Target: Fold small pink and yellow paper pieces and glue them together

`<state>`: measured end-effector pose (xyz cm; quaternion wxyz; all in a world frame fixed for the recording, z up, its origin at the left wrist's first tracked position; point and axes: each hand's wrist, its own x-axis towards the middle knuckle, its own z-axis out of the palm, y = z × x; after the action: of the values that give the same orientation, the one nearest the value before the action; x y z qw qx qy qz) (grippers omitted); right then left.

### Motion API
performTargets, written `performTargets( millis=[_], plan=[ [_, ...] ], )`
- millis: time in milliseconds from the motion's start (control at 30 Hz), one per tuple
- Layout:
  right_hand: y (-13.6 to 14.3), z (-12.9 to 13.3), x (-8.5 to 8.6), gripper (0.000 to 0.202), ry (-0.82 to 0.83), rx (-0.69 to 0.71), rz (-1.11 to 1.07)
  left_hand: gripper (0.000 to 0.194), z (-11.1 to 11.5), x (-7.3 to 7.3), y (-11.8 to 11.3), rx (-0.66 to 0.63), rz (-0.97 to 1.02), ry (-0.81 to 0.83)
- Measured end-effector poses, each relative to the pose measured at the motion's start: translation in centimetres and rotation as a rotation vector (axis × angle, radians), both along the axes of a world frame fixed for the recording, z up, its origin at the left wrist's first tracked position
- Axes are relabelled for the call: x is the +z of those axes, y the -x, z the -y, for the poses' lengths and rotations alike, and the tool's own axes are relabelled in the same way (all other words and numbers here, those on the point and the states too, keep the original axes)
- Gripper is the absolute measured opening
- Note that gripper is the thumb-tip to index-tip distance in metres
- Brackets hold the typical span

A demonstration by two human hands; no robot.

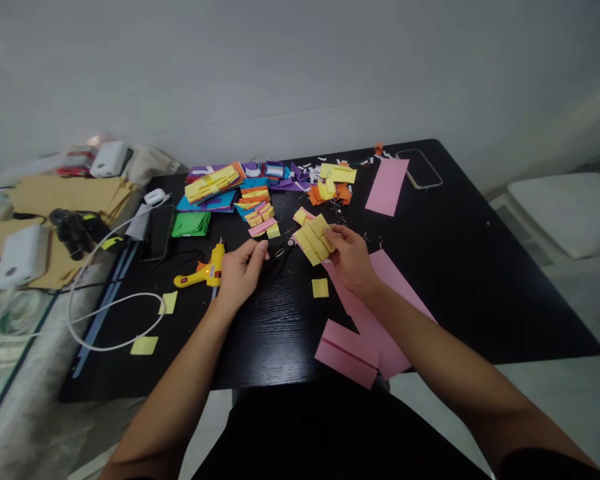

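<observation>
My right hand (351,257) pinches a yellow checkered paper piece (314,241) by its right edge, holding it above the table. It looks made of small folded paper squares, with some pink showing behind it. My left hand (243,270) is closed, its thumb pressed against curled fingers; whatever it may hold is hidden. Just left of that hand is a yellow hot glue gun (211,270). Beyond the hands lies a row of folded yellow, orange and pink paper pieces (261,212). One small yellow paper square (320,288) rests below the checkered piece.
Pink paper sheets (387,307) lie under my right forearm. Stacks of coloured paper (214,183), a green paper stack (191,224) and scraps line the back. A white cable (113,300) loops at left near a dark phone (159,231). A phone case (419,169) sits far right.
</observation>
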<state>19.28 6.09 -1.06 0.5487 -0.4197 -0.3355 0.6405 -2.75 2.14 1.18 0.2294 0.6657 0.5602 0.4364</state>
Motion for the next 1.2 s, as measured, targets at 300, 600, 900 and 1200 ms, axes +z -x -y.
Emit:
performTargets(
  millis=[300, 600, 900, 1200],
  plan=[
    [0.7, 1.5, 0.9, 0.033, -0.008, 0.117, -0.022, 0.038, 0.5, -0.9, -2.0, -0.118, 0.253, 0.038],
    [1.0, 2.4, 0.9, 0.041, -0.080, 0.234, 0.080, 0.037, 0.6, -0.6, -3.3, -0.124, 0.576, 0.271],
    [0.6, 2.3, 1.6, 0.038, -0.107, 0.331, 0.161, 0.038, 0.6, -0.1, -2.9, -0.118, 0.583, 0.295],
    [0.7, 2.5, 1.0, 0.039, -0.129, 0.258, 0.289, 0.036, 0.8, -0.7, -3.0, -0.064, 0.506, 0.224]
  ],
)
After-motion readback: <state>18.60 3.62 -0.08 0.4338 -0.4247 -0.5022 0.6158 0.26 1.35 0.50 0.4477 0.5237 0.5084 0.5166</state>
